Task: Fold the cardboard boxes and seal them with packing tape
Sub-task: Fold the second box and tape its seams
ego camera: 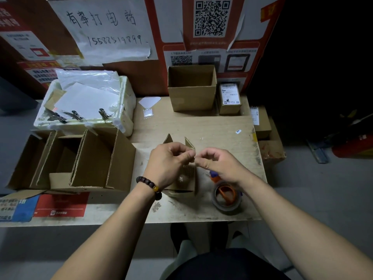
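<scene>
Item: small cardboard box (186, 176), mid-desk, directly before the person; two flaps stand up at its far end, so it is not yet closed.

Left hand (168, 162): over the box, fingers curled, thumb and forefinger pinching something small at the flap edge. Whether that is the flap itself or a tape end is too small to tell.

Right hand (217, 161): just beside the left, fingers curled into a matching pinch, tips nearly touching the left's. Likely purpose: the two hands working one strip or edge between them.

Packing tape (227, 197): roll with an orange dispenser, lying on the desk (212, 126) under the right wrist, kept within reach for sealing.

Also present: open box (191, 87) at the back; small labelled parcel (230, 99) just right of it; larger opened cartons (80, 160) at left; white foam crate (84, 102) holding papers and clips, behind the cartons.

Status, as judged: folding in hand, sealing not begun on this box.
</scene>
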